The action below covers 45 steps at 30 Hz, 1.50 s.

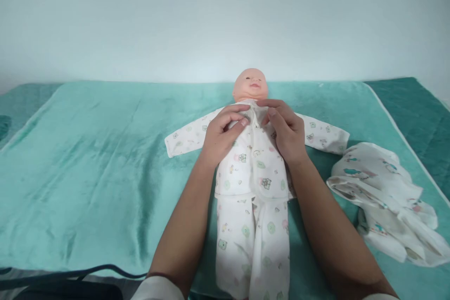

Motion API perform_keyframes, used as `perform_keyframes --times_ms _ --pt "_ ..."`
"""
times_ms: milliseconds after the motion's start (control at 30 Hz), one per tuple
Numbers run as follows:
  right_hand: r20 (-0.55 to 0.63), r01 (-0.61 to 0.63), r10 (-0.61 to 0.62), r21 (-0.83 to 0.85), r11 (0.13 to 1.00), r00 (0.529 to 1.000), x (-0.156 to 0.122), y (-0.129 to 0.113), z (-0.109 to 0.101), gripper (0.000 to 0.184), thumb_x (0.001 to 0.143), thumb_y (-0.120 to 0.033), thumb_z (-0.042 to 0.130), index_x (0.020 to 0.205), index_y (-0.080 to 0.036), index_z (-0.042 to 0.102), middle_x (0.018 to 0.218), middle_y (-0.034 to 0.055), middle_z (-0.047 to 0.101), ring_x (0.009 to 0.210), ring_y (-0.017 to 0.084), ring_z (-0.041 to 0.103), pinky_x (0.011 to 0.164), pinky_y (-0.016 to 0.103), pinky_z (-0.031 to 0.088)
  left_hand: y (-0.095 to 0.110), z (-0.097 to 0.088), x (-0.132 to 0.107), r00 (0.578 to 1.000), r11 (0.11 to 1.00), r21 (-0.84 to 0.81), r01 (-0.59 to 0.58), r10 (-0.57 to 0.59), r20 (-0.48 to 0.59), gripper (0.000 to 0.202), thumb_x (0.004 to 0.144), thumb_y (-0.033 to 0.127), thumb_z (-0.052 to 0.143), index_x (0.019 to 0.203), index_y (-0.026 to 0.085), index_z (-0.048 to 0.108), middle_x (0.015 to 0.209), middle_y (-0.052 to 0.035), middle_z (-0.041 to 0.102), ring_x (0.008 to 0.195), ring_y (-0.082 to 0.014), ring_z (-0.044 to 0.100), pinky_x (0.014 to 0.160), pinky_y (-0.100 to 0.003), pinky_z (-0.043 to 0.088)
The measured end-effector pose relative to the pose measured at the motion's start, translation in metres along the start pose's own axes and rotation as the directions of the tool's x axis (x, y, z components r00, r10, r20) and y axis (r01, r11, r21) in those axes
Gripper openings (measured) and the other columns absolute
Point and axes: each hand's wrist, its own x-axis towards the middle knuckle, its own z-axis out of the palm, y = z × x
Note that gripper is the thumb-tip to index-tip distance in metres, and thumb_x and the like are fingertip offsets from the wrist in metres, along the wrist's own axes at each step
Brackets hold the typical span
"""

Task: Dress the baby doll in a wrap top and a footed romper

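Note:
A baby doll [250, 82] lies on its back, head at the far side, in a white patterned baby shirt [242, 168] with a front opening and matching trousers [234, 243]. Its sleeves stretch out to both sides. At the upper chest, my left hand [223, 133] has thumb and fingers closed on the shirt's left front edge, just below the collar. Across the opening, my right hand [287, 131] pinches the other front edge, its index finger near the doll's neck. My fingers partly hide the fastening there. Lower down, the two front edges meet along the middle.
A crumpled white printed cloth garment [383, 201] lies to the right, close to the doll's sleeve end. Beneath everything spreads a green plush blanket [87, 164], over a darker green cover [418, 117]. A pale wall stands behind. A black cable [105, 268] runs along the near left edge.

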Motion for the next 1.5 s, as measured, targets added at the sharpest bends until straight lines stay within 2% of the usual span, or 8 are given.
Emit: perform_keyframes --times_ms 333,467,600,800,967,1133,1367,1500 --pt "0.009 0.024 -0.024 0.003 1.000 1.000 0.000 -0.004 0.000 0.042 0.100 -0.040 0.058 0.062 -0.023 0.062 0.113 0.0041 0.073 0.114 0.023 0.066 0.107 0.046 0.047 0.001 -0.003 0.000 0.979 0.983 0.115 -0.140 0.120 0.163 0.023 0.095 0.046 0.065 0.111 0.034 0.078 0.144 -0.0037 0.063 0.142 -0.0252 0.052 0.122 -0.048 0.040" --pt "0.024 0.056 -0.055 -0.021 0.998 0.998 -0.014 -0.009 -0.002 0.041 0.100 -0.039 0.058 0.063 -0.023 0.062 0.118 0.0044 0.072 0.116 0.023 0.065 0.106 0.045 0.047 0.006 -0.006 -0.009 0.974 0.978 0.130 -0.165 0.141 0.177 0.017 0.094 0.042 0.067 0.096 0.027 0.076 0.145 -0.0064 0.062 0.141 -0.0261 0.052 0.122 -0.049 0.040" --pt "0.093 0.052 -0.047 -0.051 0.997 0.995 -0.040 -0.009 -0.010 0.031 0.099 -0.041 0.059 0.074 -0.024 0.065 0.130 0.0054 0.068 0.121 0.025 0.062 0.108 0.048 0.045 0.014 -0.016 -0.023 0.939 0.975 0.108 -0.193 0.151 0.309 0.014 0.093 0.036 0.068 0.090 0.025 0.076 0.153 -0.0057 0.056 0.151 -0.0293 0.040 0.124 -0.054 0.036" --pt "0.171 0.066 -0.047 -0.102 0.993 0.984 -0.054 -0.007 -0.019 0.019 0.097 -0.038 0.061 0.085 -0.026 0.069 0.144 0.0042 0.060 0.134 0.028 0.054 0.115 0.053 0.041 0.020 -0.025 -0.026 0.899 0.997 0.026 -0.067 0.049 0.436 0.011 0.090 0.037 0.072 0.094 0.028 0.075 0.162 -0.0008 0.046 0.159 -0.0339 0.021 0.098 -0.049 0.060" --pt "0.231 0.101 -0.077 -0.097 0.990 0.970 -0.049 -0.009 -0.020 0.017 0.097 -0.034 0.064 0.085 -0.027 0.072 0.148 0.0025 0.057 0.140 0.029 0.050 0.121 0.054 0.036 0.017 -0.027 -0.017 0.883 0.995 0.052 -0.079 0.046 0.467 0.009 0.087 0.034 0.076 0.090 0.026 0.076 0.159 -0.0004 0.049 0.158 -0.0348 0.025 0.107 -0.052 0.056" --pt "0.274 0.099 -0.062 -0.124 0.987 0.960 -0.049 -0.011 -0.021 0.012 0.095 -0.034 0.066 0.088 -0.028 0.074 0.152 -0.0003 0.055 0.146 0.029 0.044 0.123 0.053 0.034 0.018 -0.029 -0.016 0.878 1.000 0.007 -0.027 0.020 0.477 0.011 0.086 0.036 0.075 0.092 0.026 0.076 0.161 -0.0017 0.046 0.159 -0.0355 0.022 0.092 -0.045 0.063" --pt "0.281 0.110 -0.062 -0.157 0.982 0.958 -0.049 -0.014 -0.021 0.006 0.094 -0.032 0.068 0.089 -0.029 0.072 0.152 0.0007 0.054 0.144 0.029 0.046 0.122 0.055 0.035 0.016 -0.026 -0.017 0.897 0.990 0.080 -0.120 0.073 0.435 0.011 0.088 0.032 0.074 0.082 0.023 0.072 0.157 -0.0015 0.052 0.156 -0.0307 0.030 0.125 -0.056 0.034" --pt "0.321 0.109 -0.058 -0.143 0.984 0.945 -0.048 -0.017 -0.023 0.004 0.092 -0.033 0.071 0.091 -0.029 0.071 0.154 0.0011 0.051 0.145 0.029 0.044 0.124 0.054 0.034 0.014 -0.025 -0.018 0.899 0.990 0.081 -0.115 0.069 0.433 0.011 0.087 0.033 0.075 0.082 0.024 0.071 0.158 0.0001 0.050 0.156 -0.0297 0.029 0.129 -0.054 0.026"
